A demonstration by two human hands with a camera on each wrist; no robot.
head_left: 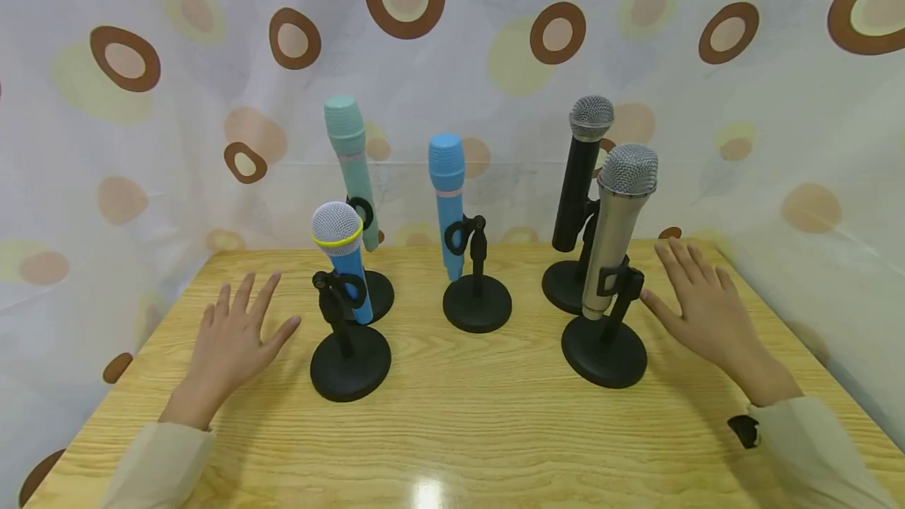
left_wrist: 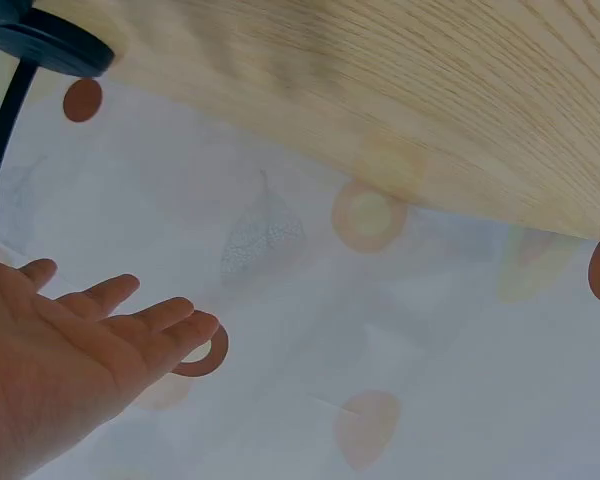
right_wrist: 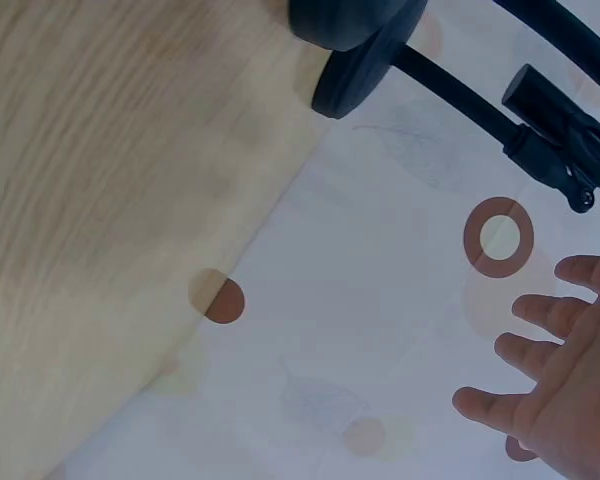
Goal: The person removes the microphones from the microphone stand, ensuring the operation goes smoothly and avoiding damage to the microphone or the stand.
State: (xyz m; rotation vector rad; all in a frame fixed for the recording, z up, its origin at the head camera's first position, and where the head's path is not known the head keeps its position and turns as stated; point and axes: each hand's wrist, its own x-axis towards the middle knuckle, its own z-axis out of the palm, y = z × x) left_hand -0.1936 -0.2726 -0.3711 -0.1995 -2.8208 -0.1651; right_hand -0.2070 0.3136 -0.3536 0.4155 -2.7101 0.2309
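My left hand [head_left: 229, 336] is held with fingers spread, left of a blue microphone [head_left: 348, 261] with a silver head and yellow ring. My right hand [head_left: 710, 316], fingers also spread, is just right of a champagne-coloured microphone [head_left: 615, 234]. Neither hand holds anything. Each microphone leans in the clip of a black round-based stand. Behind these are a mint-green microphone [head_left: 353, 167], a light-blue microphone [head_left: 447, 187] in the middle and a black microphone [head_left: 578, 179] with a silver head. In the wrist views, the left palm [left_wrist: 70, 370] and right palm [right_wrist: 575, 390] show bare.
All the stands are on a light wooden table [head_left: 452, 430]. A white cloth [head_left: 452, 85] patterned with brown rings and pale dots hangs behind it and along both sides. Near the right cuff is a small black object [head_left: 744, 430].
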